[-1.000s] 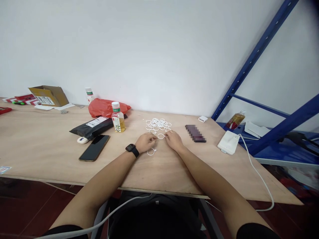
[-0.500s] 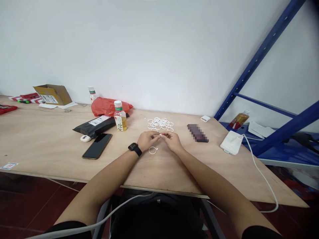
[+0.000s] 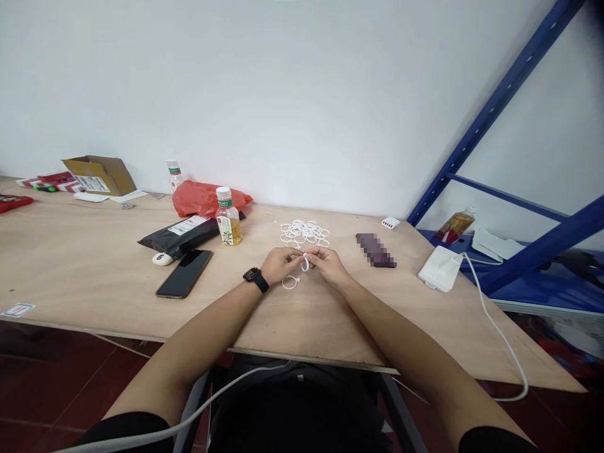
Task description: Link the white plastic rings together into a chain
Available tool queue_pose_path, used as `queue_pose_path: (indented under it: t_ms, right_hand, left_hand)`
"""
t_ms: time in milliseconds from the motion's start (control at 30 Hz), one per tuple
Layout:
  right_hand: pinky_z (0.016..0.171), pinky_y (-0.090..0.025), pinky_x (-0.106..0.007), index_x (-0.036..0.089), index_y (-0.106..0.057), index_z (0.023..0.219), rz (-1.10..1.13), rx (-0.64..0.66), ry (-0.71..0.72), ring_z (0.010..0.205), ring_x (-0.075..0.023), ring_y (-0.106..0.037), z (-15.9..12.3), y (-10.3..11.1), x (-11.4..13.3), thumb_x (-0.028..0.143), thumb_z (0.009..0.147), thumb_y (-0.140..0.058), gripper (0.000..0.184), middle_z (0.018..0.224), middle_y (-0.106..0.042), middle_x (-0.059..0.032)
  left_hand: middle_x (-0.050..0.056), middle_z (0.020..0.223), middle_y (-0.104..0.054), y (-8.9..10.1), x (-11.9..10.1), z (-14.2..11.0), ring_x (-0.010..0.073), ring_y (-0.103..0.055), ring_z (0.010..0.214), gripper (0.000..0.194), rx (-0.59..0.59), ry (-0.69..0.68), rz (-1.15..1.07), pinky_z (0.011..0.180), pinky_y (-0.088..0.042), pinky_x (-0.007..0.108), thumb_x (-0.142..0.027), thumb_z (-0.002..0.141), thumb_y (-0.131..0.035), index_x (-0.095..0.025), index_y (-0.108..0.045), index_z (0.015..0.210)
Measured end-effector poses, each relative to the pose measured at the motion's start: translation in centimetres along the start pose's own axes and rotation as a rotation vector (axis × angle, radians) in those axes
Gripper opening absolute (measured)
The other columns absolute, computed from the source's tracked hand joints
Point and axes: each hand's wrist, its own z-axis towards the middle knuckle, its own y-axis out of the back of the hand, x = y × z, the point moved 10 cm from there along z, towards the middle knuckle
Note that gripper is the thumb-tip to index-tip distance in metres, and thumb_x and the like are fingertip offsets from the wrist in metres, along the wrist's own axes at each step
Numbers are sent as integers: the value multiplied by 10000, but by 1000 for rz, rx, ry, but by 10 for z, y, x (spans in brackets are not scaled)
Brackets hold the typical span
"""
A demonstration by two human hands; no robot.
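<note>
Between my two hands, a small white plastic ring (image 3: 305, 263) hangs upright, pinched at its top. My left hand (image 3: 279, 265), with a black watch on the wrist, has its fingertips closed on the ring's left side. From the right, my right hand (image 3: 328, 264) grips the same ring with thumb and forefinger. Another white ring (image 3: 284, 283) with a small knob lies flat on the table just below my left hand. Beyond my fingers is a loose pile of similar white rings (image 3: 302, 233).
Left of my hands are a phone (image 3: 184, 275), a black parcel bag (image 3: 163, 238), a drink bottle (image 3: 229, 228) and a red plastic bag (image 3: 195, 196). To the right lie a pixelated dark object (image 3: 375, 250) and a white power bank (image 3: 440, 269) with a cable. A blue rack (image 3: 486, 119) stands beyond.
The held ring, mostly hidden by my fingers before, now shows its loop hanging below my fingertips. Both hands stay in nearly the same place; the view has shifted slightly.
</note>
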Motion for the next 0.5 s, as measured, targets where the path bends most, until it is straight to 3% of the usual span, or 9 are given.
queue_pose_path:
  t_ms: [333,500]
  right_hand:
    - [609,-486,-275,191,-654,773,-30,27,35,607,-126,-581,3,-5,0,499,674,-779,347,681,-662,8]
    - [666,-501,-292,194,-693,927,-196,-41,116,708,-154,-617,9,12,0,456,773,-693,304,814,-696,-28]
  left_hand:
    - [9,749,-728,-2,-5,2,101,-572,604,216,21,-26,23,596,-405,208,-258,859,-563,-181,-765,851]
    - [14,716,-709,1,2,3,120,-572,598,174,35,-5,151,587,-396,225,-252,818,-577,-172,-731,802]
